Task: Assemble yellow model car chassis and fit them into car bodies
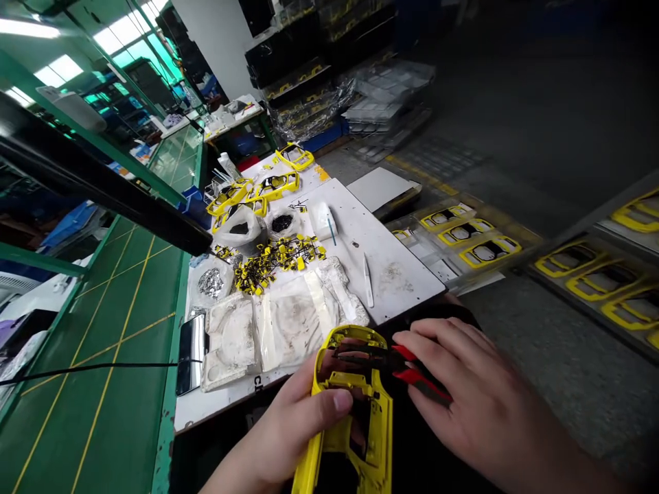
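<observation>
My left hand (303, 422) grips a yellow plastic toy car body (382, 425) by its left side, thumb on top, just off the table's front edge. The shell has window openings and dark see-through panes. Closed around the red handles of a pair of pliers (412, 376), my right hand (463, 391) is at the shell's upper right. The dark jaws reach to the shell's far end; their exact tips are hard to make out. Beyond lies a stained white foam block (231, 343) with taped padding, and a heap of small yellow and black parts (278, 261).
White tweezers (367, 280) lie on the white table (360, 219). Bags of small parts (239, 230) and more yellow shells (278, 184) stand farther back. A phone (190, 353) is at left, beside a green conveyor (113, 329). Trays of yellow shells (581, 271) are at right. A black tube (103, 178) crosses the upper left.
</observation>
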Motion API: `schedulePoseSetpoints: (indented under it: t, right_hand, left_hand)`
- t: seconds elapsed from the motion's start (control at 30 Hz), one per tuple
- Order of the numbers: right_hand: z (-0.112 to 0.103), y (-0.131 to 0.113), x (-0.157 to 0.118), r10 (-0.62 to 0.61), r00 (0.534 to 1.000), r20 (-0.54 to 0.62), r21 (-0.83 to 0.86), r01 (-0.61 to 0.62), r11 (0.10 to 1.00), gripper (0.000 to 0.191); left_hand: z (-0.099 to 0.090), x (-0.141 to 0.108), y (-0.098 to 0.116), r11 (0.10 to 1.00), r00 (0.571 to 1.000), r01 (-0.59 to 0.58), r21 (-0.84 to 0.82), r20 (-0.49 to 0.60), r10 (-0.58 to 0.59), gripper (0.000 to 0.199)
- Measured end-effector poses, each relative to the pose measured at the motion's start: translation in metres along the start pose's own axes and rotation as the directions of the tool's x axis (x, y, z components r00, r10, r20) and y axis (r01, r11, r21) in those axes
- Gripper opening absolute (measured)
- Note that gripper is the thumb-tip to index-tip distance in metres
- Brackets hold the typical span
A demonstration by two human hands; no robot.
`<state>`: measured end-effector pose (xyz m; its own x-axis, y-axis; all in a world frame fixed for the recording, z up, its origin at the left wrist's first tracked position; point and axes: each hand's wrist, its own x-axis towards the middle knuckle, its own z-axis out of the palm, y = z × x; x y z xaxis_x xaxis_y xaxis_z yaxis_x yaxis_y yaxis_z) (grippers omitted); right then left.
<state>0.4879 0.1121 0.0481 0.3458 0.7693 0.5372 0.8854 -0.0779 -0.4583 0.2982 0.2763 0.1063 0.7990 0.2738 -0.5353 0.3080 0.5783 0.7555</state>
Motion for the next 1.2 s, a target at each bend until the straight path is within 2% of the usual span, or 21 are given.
schedulePoseSetpoints:
  t: [0.17, 0.37, 0.5, 0.73, 0.93, 1.2]
  right_hand:
    - [0.006, 0.002, -0.002, -0.039, 0.999, -0.006, -0.016, 0.039, 0.999, 0.026]
    - [0.003, 0.003, 0.0, -0.087, 0.996, -0.014, 0.013, 0.087, 0.996, 0.021]
    - [0.001, 0.004, -0.001, -0.095, 0.995, 0.001, 0.04, 0.095, 0.995, 0.02]
    - [-0.001, 0.003, -0.002, -0.074, 0.997, 0.002, 0.033, 0.073, 0.997, 0.018]
    - [0.0, 0.001, -0.002, -0.076, 0.997, -0.017, 0.037, 0.077, 0.996, 0.017]
    - [0.002, 0.0, -0.004, -0.073, 0.997, -0.011, 0.019, 0.074, 0.997, 0.021]
  left_hand:
    - [-0.005, 0.001, -0.002, 1.0, 0.999, 0.016, 0.013, 0.048, -0.016, 0.057]
    - [-0.008, -0.001, -0.006, 1.0, 0.997, 0.002, 0.006, 0.082, -0.002, 0.064]
    - [-0.009, -0.002, -0.007, 1.0, 0.994, -0.003, 0.013, 0.112, 0.001, 0.06]
    - [-0.004, 0.0, -0.005, 0.997, 0.984, -0.025, -0.074, 0.175, 0.037, 0.059]
    - [-0.006, -0.002, -0.004, 0.996, 0.983, -0.033, -0.081, 0.177, 0.047, 0.054]
    - [0.003, -0.006, -0.005, 0.992, 0.99, -0.05, -0.114, 0.129, 0.064, 0.053]
